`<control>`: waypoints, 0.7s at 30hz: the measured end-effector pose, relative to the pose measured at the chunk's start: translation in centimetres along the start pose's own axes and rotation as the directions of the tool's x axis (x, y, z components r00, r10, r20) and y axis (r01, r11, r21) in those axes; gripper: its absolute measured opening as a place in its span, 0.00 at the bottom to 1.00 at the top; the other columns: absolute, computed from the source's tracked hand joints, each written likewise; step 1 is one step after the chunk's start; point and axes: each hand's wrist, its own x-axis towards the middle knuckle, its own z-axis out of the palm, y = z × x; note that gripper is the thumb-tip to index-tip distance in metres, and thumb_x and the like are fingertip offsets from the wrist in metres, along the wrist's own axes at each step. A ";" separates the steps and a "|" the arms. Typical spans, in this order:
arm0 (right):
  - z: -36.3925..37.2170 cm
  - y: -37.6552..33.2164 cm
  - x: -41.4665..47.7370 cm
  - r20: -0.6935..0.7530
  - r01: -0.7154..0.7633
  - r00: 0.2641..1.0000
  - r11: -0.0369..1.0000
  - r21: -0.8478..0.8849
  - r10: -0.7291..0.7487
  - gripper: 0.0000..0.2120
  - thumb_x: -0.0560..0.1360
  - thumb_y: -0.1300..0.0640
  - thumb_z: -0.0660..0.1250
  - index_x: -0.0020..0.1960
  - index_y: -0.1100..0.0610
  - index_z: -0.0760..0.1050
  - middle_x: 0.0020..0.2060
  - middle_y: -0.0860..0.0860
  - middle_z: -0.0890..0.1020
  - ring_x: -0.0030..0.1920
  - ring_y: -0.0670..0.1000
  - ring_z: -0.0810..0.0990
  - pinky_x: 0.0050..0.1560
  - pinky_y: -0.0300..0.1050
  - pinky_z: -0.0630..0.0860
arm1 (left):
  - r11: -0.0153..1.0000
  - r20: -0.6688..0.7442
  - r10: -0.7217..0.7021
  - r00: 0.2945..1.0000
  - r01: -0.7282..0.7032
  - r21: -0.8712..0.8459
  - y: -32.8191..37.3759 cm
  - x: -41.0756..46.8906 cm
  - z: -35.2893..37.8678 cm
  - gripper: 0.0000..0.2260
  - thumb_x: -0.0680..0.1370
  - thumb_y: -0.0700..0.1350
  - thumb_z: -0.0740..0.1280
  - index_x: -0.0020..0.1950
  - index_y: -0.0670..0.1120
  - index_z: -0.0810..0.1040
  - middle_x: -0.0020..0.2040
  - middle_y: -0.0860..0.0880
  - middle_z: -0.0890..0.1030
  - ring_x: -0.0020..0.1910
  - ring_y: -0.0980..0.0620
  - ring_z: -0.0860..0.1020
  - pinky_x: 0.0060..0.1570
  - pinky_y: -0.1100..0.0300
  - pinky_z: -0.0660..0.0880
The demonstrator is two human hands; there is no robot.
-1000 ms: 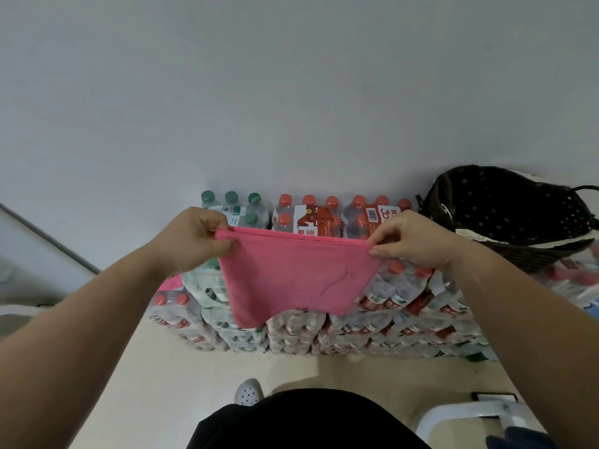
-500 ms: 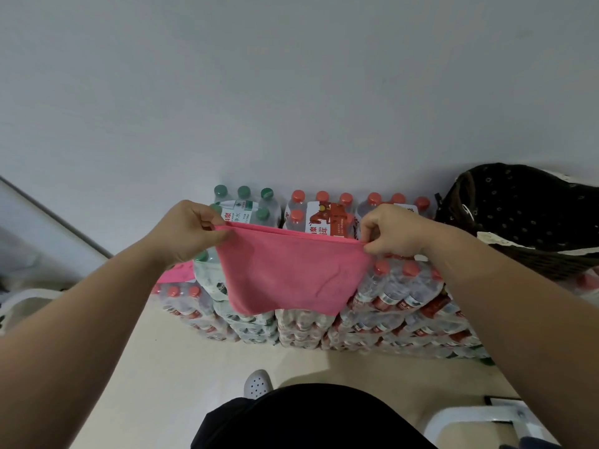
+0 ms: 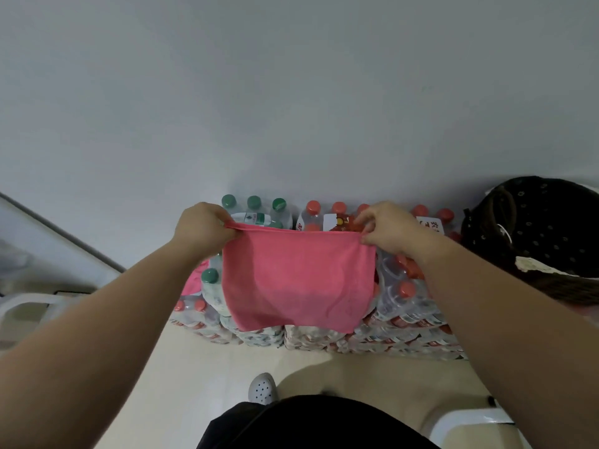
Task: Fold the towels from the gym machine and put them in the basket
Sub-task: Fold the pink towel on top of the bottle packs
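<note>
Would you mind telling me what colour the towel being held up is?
Pink, a plain coral shade with no pattern; the towel shows clearly in the head view.

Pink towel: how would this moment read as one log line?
pink towel | hanging, top corners pinched | left hand | right hand | basket right

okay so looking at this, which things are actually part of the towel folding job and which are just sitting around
Part of the job:
pink towel, held up by its top corners
left hand
right hand
dark basket, at the right

Just lying about:
stacked packs of water bottles against the wall
white plastic chair, at the left
</note>
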 end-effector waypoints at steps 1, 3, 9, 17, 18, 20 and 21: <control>0.3 -0.1 0.5 -0.035 -0.023 0.999 0.999 -0.022 0.022 0.12 0.71 0.64 0.74 0.51 0.50 0.84 0.40 0.41 0.81 0.43 0.44 0.80 0.47 0.40 0.74 | 0.994 0.014 -0.077 0.997 0.078 -0.073 0.1 0.7 0.5 0.02 0.72 0.42 0.73 0.40 0.49 0.83 0.34 0.51 0.78 0.32 0.51 0.76 0.30 0.63 0.68; 1.2 -0.2 1.4 -0.098 -0.094 0.991 0.996 0.014 0.095 0.09 0.73 0.65 0.72 0.47 0.53 0.85 0.39 0.45 0.82 0.42 0.47 0.81 0.47 0.42 0.77 | 0.921 0.078 -0.251 0.965 0.263 -0.287 0.1 2.2 1.7 0.01 0.72 0.40 0.71 0.41 0.45 0.83 0.30 0.46 0.77 0.24 0.49 0.72 0.25 0.64 0.67; 2.9 0.1 4.6 -0.011 -0.360 0.887 0.705 0.611 0.462 0.10 0.78 0.72 0.61 0.48 0.58 0.75 0.35 0.61 0.82 0.28 0.55 0.83 0.26 0.44 0.79 | 0.559 0.321 -0.422 0.848 0.522 -0.644 1.1 5.8 3.2 0.05 0.80 0.36 0.61 0.49 0.44 0.75 0.32 0.43 0.77 0.20 0.50 0.76 0.20 0.61 0.73; 0.8 -0.9 8.2 -0.296 -0.140 0.881 0.802 0.581 0.369 0.14 0.68 0.71 0.70 0.39 0.52 0.77 0.36 0.53 0.82 0.42 0.59 0.84 0.44 0.53 0.83 | 0.556 0.147 -0.261 0.954 0.273 -0.785 1.8 9.9 2.3 0.07 0.78 0.35 0.64 0.43 0.46 0.75 0.38 0.42 0.80 0.32 0.46 0.80 0.34 0.57 0.78; 0.5 -1.1 8.3 -0.319 -0.112 0.882 0.813 0.572 0.346 0.13 0.68 0.70 0.70 0.38 0.51 0.77 0.36 0.52 0.82 0.42 0.58 0.84 0.41 0.51 0.82 | 0.575 0.098 -0.252 0.963 0.230 -0.785 1.9 10.1 2.0 0.07 0.77 0.35 0.64 0.43 0.46 0.76 0.37 0.42 0.79 0.33 0.46 0.79 0.34 0.57 0.78; 0.2 -1.3 8.1 -0.371 -0.052 0.880 0.839 0.542 0.295 0.13 0.69 0.69 0.68 0.38 0.51 0.77 0.36 0.49 0.81 0.39 0.53 0.81 0.38 0.45 0.77 | 0.617 0.014 -0.213 0.977 0.146 -0.773 2.1 10.3 1.5 0.06 0.77 0.34 0.65 0.46 0.44 0.79 0.38 0.43 0.80 0.36 0.46 0.80 0.40 0.55 0.81; 0.1 -1.3 7.9 -0.392 -0.027 0.881 0.856 0.516 0.264 0.12 0.69 0.68 0.67 0.39 0.51 0.77 0.36 0.48 0.80 0.38 0.50 0.79 0.39 0.43 0.75 | 0.634 -0.011 -0.190 0.982 0.114 -0.765 2.1 10.2 1.3 0.06 0.76 0.34 0.66 0.47 0.43 0.80 0.39 0.42 0.81 0.38 0.46 0.81 0.44 0.53 0.82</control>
